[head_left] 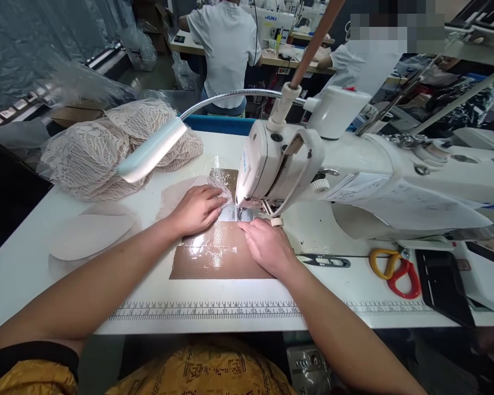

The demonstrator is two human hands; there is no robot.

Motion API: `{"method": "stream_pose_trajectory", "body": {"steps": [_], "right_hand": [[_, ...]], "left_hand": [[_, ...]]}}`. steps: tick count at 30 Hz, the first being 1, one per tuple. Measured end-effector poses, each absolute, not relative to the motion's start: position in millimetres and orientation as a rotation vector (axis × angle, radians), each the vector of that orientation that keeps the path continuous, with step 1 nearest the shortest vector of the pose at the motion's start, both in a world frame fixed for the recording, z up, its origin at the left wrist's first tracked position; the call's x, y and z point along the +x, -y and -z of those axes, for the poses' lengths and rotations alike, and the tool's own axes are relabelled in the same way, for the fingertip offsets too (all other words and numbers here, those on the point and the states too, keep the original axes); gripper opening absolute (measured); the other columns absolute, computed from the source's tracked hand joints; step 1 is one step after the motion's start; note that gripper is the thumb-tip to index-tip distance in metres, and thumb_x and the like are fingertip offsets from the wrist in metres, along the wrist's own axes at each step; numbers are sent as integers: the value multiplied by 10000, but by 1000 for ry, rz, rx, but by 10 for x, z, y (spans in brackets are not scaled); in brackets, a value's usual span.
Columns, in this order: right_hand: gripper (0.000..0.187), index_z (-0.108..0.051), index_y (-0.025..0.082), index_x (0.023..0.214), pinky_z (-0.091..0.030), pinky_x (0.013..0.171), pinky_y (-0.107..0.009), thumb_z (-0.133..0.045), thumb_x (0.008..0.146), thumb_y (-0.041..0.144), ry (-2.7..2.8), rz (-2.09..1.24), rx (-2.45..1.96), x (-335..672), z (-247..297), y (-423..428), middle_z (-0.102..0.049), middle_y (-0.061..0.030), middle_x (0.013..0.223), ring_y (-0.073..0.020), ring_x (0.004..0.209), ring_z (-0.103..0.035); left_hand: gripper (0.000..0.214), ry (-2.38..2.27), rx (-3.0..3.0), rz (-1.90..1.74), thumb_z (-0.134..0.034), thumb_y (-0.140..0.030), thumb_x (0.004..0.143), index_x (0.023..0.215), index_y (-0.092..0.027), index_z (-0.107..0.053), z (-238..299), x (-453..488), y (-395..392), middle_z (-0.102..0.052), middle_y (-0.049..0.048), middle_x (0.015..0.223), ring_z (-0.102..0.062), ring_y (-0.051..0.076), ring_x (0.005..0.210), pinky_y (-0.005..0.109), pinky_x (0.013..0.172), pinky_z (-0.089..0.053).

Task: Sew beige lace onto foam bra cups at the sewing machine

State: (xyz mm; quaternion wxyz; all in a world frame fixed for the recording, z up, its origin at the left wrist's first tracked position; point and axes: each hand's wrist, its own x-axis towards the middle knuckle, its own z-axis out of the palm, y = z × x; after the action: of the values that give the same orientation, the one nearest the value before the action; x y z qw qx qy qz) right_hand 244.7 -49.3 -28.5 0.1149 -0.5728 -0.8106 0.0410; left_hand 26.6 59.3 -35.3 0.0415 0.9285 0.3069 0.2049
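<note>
A white sewing machine (pixel 280 164) stands over the work, its presser foot (pixel 239 213) close to the fingertips of both hands. My left hand (pixel 200 208) is left of the needle area, its fingers together and closed on the edge of a piece of pale lace fabric (pixel 222 188). Sheer beige fabric (pixel 170 197) spreads out behind that hand. My right hand (pixel 269 247) lies just in front of the foot with its fingers curled and thumb and index close together; whatever they pinch is hidden. Under both hands is a brown taped sheet (pixel 220 263) on the table.
A lace fabric pile (pixel 90 159) sits at the back left, below a lamp (pixel 152 151). Sheer cut pieces (pixel 93 236) lie left. To the right are thread snips (pixel 327 261), scissors (pixel 403 278) and a black phone (pixel 442 285). A ruler strip (pixel 214 311) lines the front edge. Two people sit beyond.
</note>
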Motion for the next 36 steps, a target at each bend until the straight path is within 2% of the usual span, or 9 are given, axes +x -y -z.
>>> {"method": "stream_pose_trajectory", "body": {"steps": [10,15,18,21,23,26,29,32,36], "right_hand": [[370,-681,232,1185,-455,757,-317,-432,917,181,2384,-120,-1642,2456,255,485,-699,-71,940,-216,866,-608],[387,-675,235,1204,-461,786,-324,-434,907,174,2401,-115,-1651,2458,234,495,-703,-69,966,-221,897,-608],[386,-678,215,1197,-466,776,-333,-439,897,168,2411,-94,-1620,2474,252,501,-698,-76,969,-227,895,-609],[381,-681,203,1188,-467,754,-336,-429,903,177,2415,-55,-1565,2494,289,505,-692,-81,958,-230,880,-609],[378,-683,208,1182,-463,745,-333,-425,906,183,2410,-30,-1539,2501,310,507,-690,-79,946,-228,874,-608],[370,-689,211,1170,-455,723,-329,-433,904,185,2397,-27,-1542,2498,322,514,-690,-77,931,-223,853,-607],[377,-687,206,1179,-455,725,-333,-431,904,177,2369,-72,-1575,2486,309,524,-691,-74,944,-223,859,-611],[389,-679,208,1198,-461,727,-339,-420,910,178,2353,-126,-1612,2476,292,528,-690,-70,942,-227,868,-613],[380,-687,199,1185,-466,756,-351,-429,906,193,2343,-172,-1599,2472,290,522,-689,-72,944,-239,900,-615]], "left_hand": [[400,-1187,2793,-425,-413,-263,929,1248,-173,-637,315,254,-668,-590,138,1313,-519,316,1213,487,1008,-406],[478,-1140,2763,-159,-548,-346,879,1322,-169,-573,-126,75,-570,-539,134,1393,-528,274,1238,356,1000,-423],[493,-1338,2696,-63,-472,-403,932,1360,-163,-522,-478,-244,-353,-529,120,1406,-525,253,1231,322,981,-417],[501,-1885,2504,-26,-393,-481,949,1233,-126,-603,-631,-709,-91,-647,165,1214,-602,317,1076,402,881,-453],[557,-2255,2283,51,-389,-533,918,1000,-55,-662,-571,-1054,65,-680,252,974,-629,409,925,490,773,-456],[493,-2531,1937,135,-476,-571,831,810,-101,-619,-330,-1493,273,-665,230,851,-620,411,852,455,697,-456],[316,-2349,2004,-205,-481,-465,812,830,-159,-560,-114,-1702,499,-645,143,919,-607,321,887,359,700,-447],[279,-1973,1845,-603,-497,-480,816,842,-202,-486,-92,-1622,738,-602,35,808,-575,201,712,270,595,-414],[365,-1347,1661,-615,-571,-499,824,1055,-226,-499,-309,-1139,896,-659,46,963,-630,176,743,256,607,-479]]}}
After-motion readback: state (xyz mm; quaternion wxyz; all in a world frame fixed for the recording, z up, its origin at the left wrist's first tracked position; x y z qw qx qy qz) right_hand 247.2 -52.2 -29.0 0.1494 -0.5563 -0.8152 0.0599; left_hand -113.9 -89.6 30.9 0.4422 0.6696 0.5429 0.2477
